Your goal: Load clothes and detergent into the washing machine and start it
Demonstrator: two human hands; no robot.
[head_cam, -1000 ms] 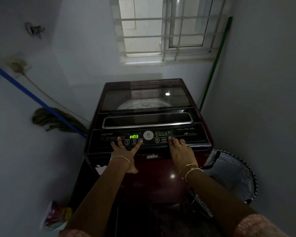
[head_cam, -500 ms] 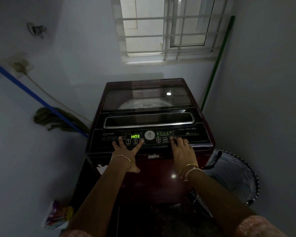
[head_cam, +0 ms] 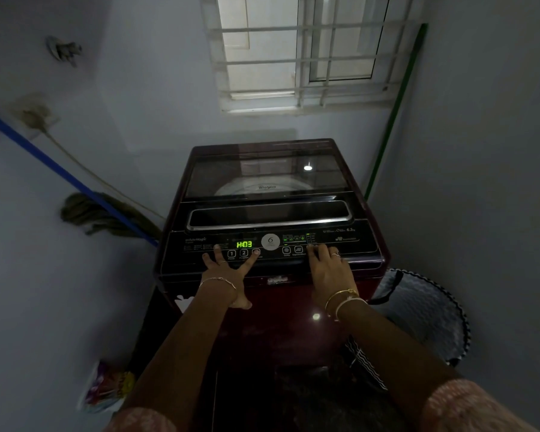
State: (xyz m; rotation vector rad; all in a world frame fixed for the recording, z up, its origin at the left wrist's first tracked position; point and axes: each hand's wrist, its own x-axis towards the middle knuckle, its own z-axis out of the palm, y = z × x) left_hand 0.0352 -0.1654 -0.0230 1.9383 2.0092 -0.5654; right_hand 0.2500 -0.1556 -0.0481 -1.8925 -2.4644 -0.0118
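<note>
A dark maroon top-loading washing machine (head_cam: 293,310) stands against the back wall with its glass lid (head_cam: 267,174) closed. On its black control panel (head_cam: 194,249) a green display (head_cam: 244,244) reads H:03. My left hand (head_cam: 228,272) lies spread on the panel, its index fingertip on the third button to the right of buttons 1 and 2. My right hand (head_cam: 326,271) rests flat on the panel's right part, fingers straight, fingertips under the lit indicator column. Neither hand holds anything.
A mesh laundry basket (head_cam: 418,310) stands right of the machine. A blue-handled mop (head_cam: 103,210) leans on the left wall. A colourful packet (head_cam: 106,388) lies on the floor at lower left. A green pole (head_cam: 393,113) leans in the right corner beneath the barred window (head_cam: 300,51).
Both hands stay in the same places on the panel. The display still reads H:03. Only the camera has shifted slightly.
</note>
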